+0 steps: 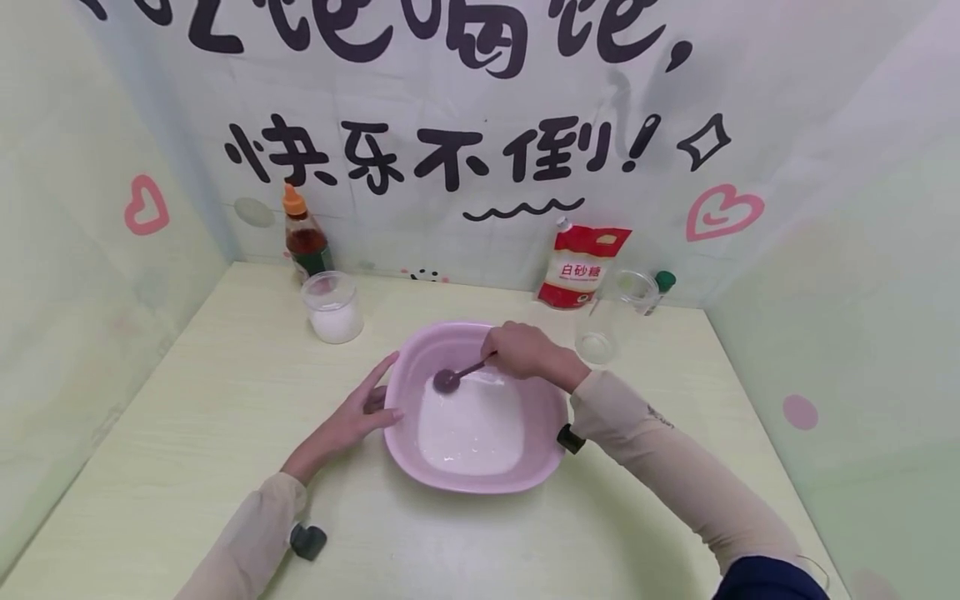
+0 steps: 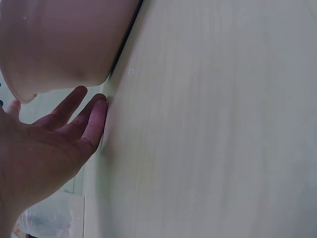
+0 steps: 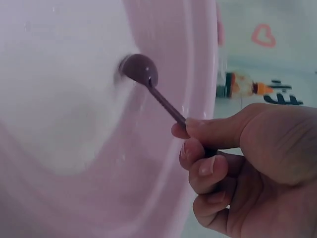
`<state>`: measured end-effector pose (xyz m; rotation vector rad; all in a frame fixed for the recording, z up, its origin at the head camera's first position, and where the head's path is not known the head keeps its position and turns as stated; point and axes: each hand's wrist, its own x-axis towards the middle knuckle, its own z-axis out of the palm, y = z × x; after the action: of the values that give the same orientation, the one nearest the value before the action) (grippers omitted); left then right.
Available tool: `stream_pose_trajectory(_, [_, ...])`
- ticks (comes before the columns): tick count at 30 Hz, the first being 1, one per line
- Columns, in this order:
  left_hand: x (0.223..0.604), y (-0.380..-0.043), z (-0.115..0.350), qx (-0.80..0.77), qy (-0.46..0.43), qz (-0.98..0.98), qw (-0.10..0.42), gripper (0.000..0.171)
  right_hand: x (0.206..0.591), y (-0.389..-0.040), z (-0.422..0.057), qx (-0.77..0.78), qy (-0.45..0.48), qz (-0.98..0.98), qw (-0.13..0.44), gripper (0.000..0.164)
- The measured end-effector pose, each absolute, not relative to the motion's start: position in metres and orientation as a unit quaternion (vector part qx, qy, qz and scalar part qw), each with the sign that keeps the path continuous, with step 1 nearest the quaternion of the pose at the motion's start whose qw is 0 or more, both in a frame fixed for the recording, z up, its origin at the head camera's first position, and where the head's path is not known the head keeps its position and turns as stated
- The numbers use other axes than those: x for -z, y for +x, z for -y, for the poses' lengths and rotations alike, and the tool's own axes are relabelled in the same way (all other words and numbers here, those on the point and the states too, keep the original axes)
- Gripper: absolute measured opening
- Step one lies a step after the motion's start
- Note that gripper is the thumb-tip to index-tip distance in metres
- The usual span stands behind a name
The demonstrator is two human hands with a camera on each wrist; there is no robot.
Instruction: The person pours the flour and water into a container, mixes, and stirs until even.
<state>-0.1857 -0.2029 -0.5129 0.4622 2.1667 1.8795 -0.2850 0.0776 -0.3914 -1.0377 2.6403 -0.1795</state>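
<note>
A pink plastic basin (image 1: 476, 483) stands on the table with a shallow layer of milky white liquid (image 1: 472, 425) in it. My right hand (image 1: 521, 350) is over the basin's far side and pinches the thin handle of a dark purple-brown spoon (image 3: 140, 69) between thumb and fingers. The spoon's round bowl is at the liquid's far left edge. At the basin's left side, my left hand (image 1: 356, 417) has its fingers spread, with the thumb at the rim. In the left wrist view its fingers (image 2: 94, 124) are nearly straight beside the basin's outer wall.
Behind the basin on the left are a clear tub of white powder (image 1: 335, 321) and an orange-capped sauce bottle (image 1: 306, 242). At the back right stand a red-and-white sugar pouch (image 1: 573, 271), a clear empty cup (image 1: 596, 343) and a green-capped container (image 1: 663, 285). Fabric walls enclose three sides.
</note>
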Motion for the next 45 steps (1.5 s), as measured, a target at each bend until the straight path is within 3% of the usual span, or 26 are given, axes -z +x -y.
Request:
stream_pose_trajectory(7, [0.513, -0.186, 0.204, -0.638, 0.159, -0.745, 0.114, 0.089, 0.395, -0.255, -0.074, 0.080, -0.469, -0.859, 0.191, 0.014])
stream_pose_trajectory(11, [0.513, -0.186, 0.205, -0.637, 0.158, -0.746, 0.112, 0.088, 0.390, -0.248, -0.086, 0.075, -0.452, -0.859, 0.228, 0.013])
stream_pose_trajectory(16, [0.512, -0.186, 0.204, -0.634, 0.153, -0.749, 0.116, 0.088, 0.377, -0.260, -0.108, 0.055, -0.366, -0.887, 0.276, 0.012])
stream_pose_trajectory(23, [0.512, -0.186, 0.204, -0.633, 0.154, -0.750, 0.116, 0.088, 0.373, -0.287, -0.116, 0.048, -0.270, -0.941, 0.200, 0.011])
stream_pose_trajectory(29, [0.514, -0.185, 0.202, -0.636, 0.151, -0.748, 0.116, 0.089, 0.384, -0.298, -0.094, 0.052, -0.306, -0.938, 0.153, 0.016])
stream_pose_trajectory(36, [0.513, -0.185, 0.201, -0.634, 0.153, -0.749, 0.115, 0.088, 0.392, -0.281, -0.071, 0.066, -0.393, -0.903, 0.161, 0.016])
stream_pose_trajectory(40, [0.513, -0.185, 0.202, -0.634, 0.153, -0.751, 0.108, 0.088, 0.391, -0.262, -0.076, 0.073, -0.437, -0.874, 0.199, 0.015])
stream_pose_trajectory(45, [0.514, -0.186, 0.203, -0.637, 0.150, -0.748, 0.110, 0.087, 0.387, -0.247, -0.096, 0.066, -0.418, -0.865, 0.269, 0.013])
